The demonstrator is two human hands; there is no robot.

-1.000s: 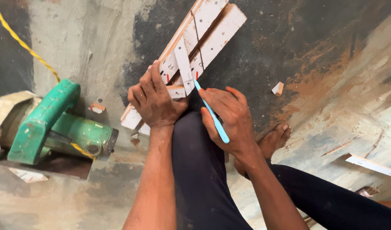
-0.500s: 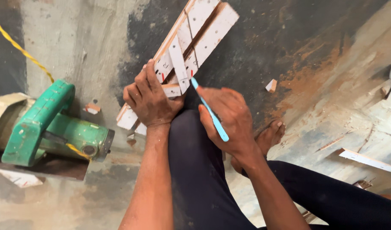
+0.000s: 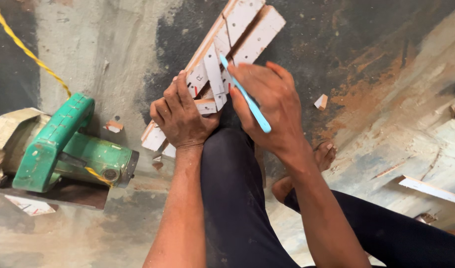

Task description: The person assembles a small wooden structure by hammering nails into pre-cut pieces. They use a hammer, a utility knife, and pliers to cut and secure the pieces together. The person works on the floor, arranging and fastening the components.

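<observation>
Sitting low on the floor (image 3: pixel 98 49), with a bent knee (image 3: pixel 232 164) right behind the work. Pressing down with the left hand (image 3: pixel 185 116) on a bunch of white strips (image 3: pixel 250 25), fingers curled over the near ends and gripping them tight. Pinching a blue pen (image 3: pixel 245 94) in the right hand (image 3: pixel 269 101), fingers closed around it, tip touching one short strip that lies across the long ones. Strips lying slanted on the dark patch of floor just in front of the knee, reaching up toward the far edge. Looks like drawing a mark on the wood, somewhere in the middle of that job. For the next bit, probably: holding the strips flat so nothing slips, and moving the pen tip slowly along the edge of the short strip. Over by the left edge of the floor, a green saw (image 3: pixel 64 144) with a yellow cord (image 3: pixel 24 47) running away behind it. Near the right hand, a small chip (image 3: pixel 321 101) of wood, and a bare foot (image 3: pixel 324 154) tucked under the arm.
</observation>
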